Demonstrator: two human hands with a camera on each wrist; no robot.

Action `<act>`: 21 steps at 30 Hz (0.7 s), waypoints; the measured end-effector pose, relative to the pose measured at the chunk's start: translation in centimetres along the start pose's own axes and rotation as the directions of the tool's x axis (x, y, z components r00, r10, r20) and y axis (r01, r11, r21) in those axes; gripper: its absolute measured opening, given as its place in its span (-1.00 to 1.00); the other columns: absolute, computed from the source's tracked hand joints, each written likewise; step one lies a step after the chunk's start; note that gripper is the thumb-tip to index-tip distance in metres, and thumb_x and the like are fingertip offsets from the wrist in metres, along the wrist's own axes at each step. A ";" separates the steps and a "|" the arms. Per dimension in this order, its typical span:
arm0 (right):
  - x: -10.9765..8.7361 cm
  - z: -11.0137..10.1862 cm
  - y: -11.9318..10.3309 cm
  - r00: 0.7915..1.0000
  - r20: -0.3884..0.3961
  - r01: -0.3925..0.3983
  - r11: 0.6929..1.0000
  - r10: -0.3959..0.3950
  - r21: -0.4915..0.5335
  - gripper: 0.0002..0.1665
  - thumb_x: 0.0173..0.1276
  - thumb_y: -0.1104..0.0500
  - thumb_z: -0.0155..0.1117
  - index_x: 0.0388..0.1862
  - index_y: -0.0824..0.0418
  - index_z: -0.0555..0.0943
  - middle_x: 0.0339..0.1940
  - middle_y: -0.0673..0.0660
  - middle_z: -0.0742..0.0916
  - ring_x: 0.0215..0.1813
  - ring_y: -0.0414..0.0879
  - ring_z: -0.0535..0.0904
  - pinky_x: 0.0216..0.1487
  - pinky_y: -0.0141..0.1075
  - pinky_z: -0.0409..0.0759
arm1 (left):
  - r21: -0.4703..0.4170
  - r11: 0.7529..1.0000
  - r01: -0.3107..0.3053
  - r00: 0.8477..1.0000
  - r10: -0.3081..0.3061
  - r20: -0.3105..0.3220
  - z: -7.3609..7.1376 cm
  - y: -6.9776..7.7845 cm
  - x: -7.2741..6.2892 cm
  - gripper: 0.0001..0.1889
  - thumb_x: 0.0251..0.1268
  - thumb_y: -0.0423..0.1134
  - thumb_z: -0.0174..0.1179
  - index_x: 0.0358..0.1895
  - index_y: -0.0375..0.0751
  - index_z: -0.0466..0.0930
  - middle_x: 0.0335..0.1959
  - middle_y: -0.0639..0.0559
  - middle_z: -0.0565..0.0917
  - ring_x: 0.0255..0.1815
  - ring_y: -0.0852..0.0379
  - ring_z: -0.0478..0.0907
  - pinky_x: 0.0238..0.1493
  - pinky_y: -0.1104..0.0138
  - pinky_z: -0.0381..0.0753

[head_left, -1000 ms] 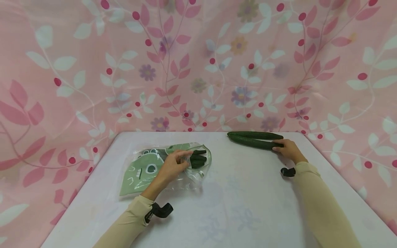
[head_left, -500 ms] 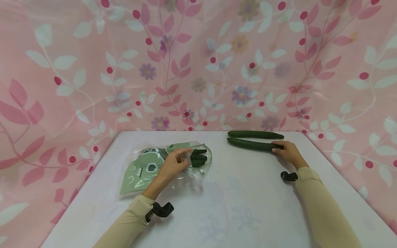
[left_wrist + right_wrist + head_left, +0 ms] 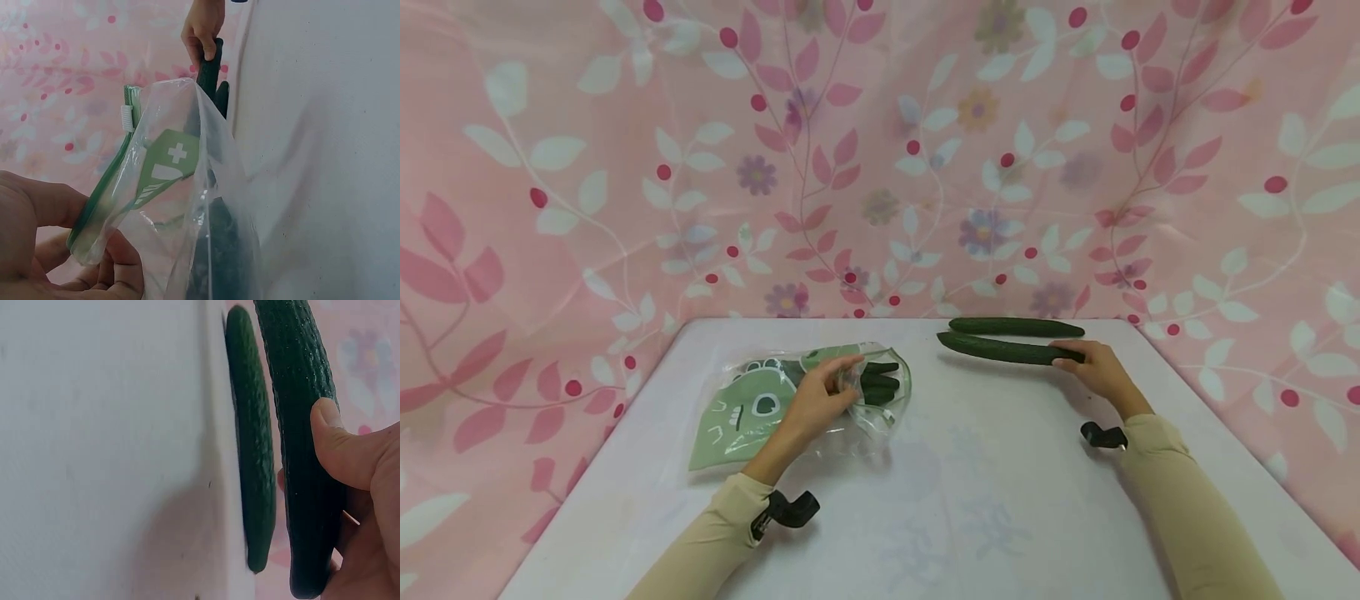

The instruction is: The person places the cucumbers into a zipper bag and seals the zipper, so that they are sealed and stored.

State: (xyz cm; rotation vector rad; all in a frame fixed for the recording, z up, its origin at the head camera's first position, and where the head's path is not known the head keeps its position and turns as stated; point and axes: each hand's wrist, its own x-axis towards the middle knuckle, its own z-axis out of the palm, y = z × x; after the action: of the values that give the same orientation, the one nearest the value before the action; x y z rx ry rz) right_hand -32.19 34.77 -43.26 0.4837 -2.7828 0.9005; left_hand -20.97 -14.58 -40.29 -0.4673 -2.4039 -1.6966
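Observation:
My right hand [image 3: 1096,367] grips a dark green cucumber [image 3: 1000,349] near its right end; in the right wrist view the thumb lies across that cucumber [image 3: 303,425]. Behind it, along the table's far edge, lies a second cucumber [image 3: 1015,327]. At the left, my left hand [image 3: 820,400] pinches the green-trimmed rim of a clear zip bag [image 3: 745,425] printed with a green cartoon face. Several cucumbers [image 3: 880,385] are inside the bag, their ends showing near its mouth. The left wrist view shows the bag's green zip edge [image 3: 103,187] between thumb and fingers, with a white slider.
A white-covered table [image 3: 970,500] carries everything. Right behind its far edge hangs a pink floral curtain [image 3: 880,167], which also runs along both sides. Each wrist wears a black camera mount [image 3: 793,508].
My right hand has drawn the front cucumber away from the one behind, and it has shifted slightly left, toward the bag. The left hand and the bag have stayed nearly still.

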 end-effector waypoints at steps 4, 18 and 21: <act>-0.4 0.2 -1.4 1.000 -0.009 0.030 0.999 -0.029 0.027 -0.52 0.50 0.17 0.36 0.32 0.33 0.63 -0.02 0.41 0.67 -0.42 0.07 0.42 -0.51 -0.13 0.42 | -0.010 1.000 -0.005 1.000 0.005 -0.002 0.0 -0.6 0.1 -0.45 0.25 -0.52 0.28 0.35 -0.29 0.59 0.10 -0.20 0.55 -0.39 0.11 0.39 -0.42 0.37 0.36; -0.5 2.0 -6.0 0.966 0.002 0.257 0.965 -0.257 0.051 -0.58 0.43 0.27 0.41 0.23 0.36 0.68 0.11 0.32 0.75 0.10 0.23 0.64 0.09 0.21 0.56 | 0.005 0.999 -0.053 0.998 0.053 -0.021 -0.1 -0.4 0.1 -0.48 0.29 -0.51 0.28 0.32 -0.16 0.65 0.02 -0.12 0.57 -0.44 0.11 0.37 -0.41 0.36 0.36; -0.3 2.7 -7.0 0.955 -0.009 0.297 0.953 -0.297 0.061 -0.59 0.41 0.29 0.42 0.21 0.37 0.69 0.10 0.32 0.75 0.13 0.25 0.65 0.11 0.23 0.55 | 0.000 0.998 -0.058 0.998 0.058 -0.014 -0.1 -0.3 0.1 -0.48 0.30 -0.51 0.29 0.34 -0.21 0.63 0.02 -0.14 0.56 -0.45 0.11 0.36 -0.41 0.37 0.36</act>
State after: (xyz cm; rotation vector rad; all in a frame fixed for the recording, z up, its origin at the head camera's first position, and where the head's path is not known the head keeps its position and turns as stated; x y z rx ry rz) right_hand -29.61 27.87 -41.69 0.8843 -2.5902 0.9143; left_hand -21.19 -14.73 -40.54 -0.5183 -2.3566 -1.6709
